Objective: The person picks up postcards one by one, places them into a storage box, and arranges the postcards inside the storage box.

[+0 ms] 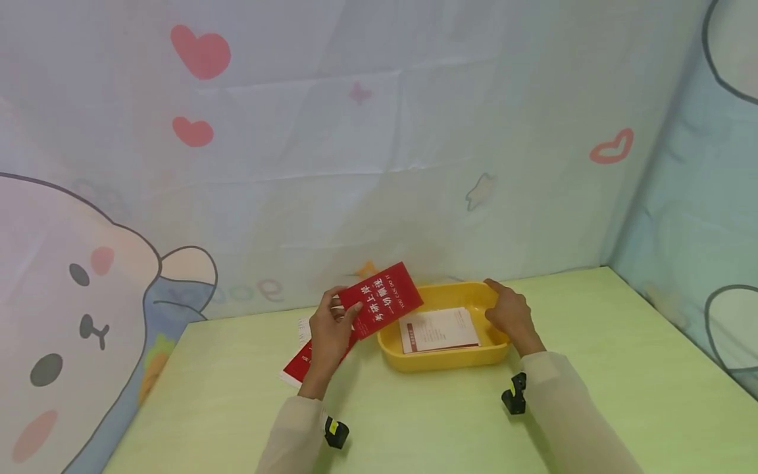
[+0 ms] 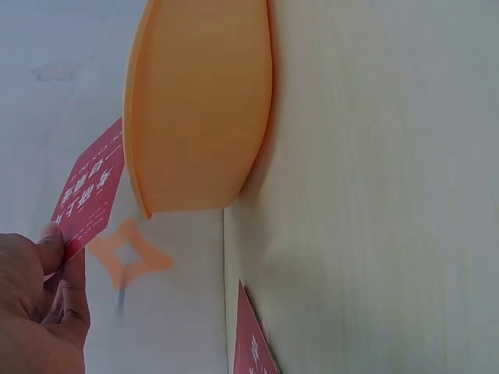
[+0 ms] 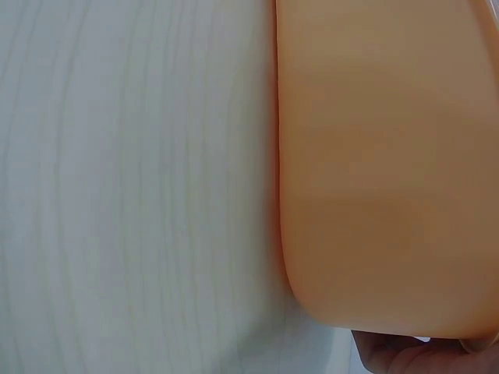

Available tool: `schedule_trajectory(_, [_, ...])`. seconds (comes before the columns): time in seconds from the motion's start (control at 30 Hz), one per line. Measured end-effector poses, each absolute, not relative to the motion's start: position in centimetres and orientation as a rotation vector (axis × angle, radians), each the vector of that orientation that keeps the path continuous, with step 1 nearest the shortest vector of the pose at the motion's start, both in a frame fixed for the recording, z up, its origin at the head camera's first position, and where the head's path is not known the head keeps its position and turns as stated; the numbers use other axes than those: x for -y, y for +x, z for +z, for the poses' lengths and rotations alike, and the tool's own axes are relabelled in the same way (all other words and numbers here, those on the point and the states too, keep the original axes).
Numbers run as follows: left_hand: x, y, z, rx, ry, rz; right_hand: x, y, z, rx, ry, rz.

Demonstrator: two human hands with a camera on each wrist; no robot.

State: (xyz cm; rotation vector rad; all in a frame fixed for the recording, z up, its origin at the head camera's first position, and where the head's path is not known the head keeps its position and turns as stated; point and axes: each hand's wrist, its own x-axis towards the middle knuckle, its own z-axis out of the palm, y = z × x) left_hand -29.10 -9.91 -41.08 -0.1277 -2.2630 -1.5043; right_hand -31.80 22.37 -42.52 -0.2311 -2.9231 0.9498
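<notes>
My left hand (image 1: 328, 336) pinches a red card (image 1: 381, 299) with white Chinese characters and "YOU CAN DO IT", between thumb and fingers. The card is raised and tilted above the left end of a yellow plastic tray (image 1: 447, 360). With my right hand (image 1: 513, 317) I grip the tray's right end at the rim. Inside the tray lie white printed cards (image 1: 439, 330) with red edges; how many is unclear. In the left wrist view, the card (image 2: 92, 187) shows beside the tray's outer wall (image 2: 199, 101). The right wrist view shows fingers (image 3: 437, 358) at the tray's end.
Another red card (image 1: 298, 364) and a white paper edge (image 1: 304, 330) lie on the table left of the tray, partly behind my left hand. A printed cloth backdrop (image 1: 331, 197) stands along the back edge of the pale green table (image 1: 426, 421).
</notes>
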Motion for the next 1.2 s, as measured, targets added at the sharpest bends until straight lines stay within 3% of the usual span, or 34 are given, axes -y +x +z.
schedule_trajectory(1.2, [2.7,-30.9,-41.8,2.666,-0.309,-1.196,-22.5,-31.7,-42.3,2.908,-0.225,0.946])
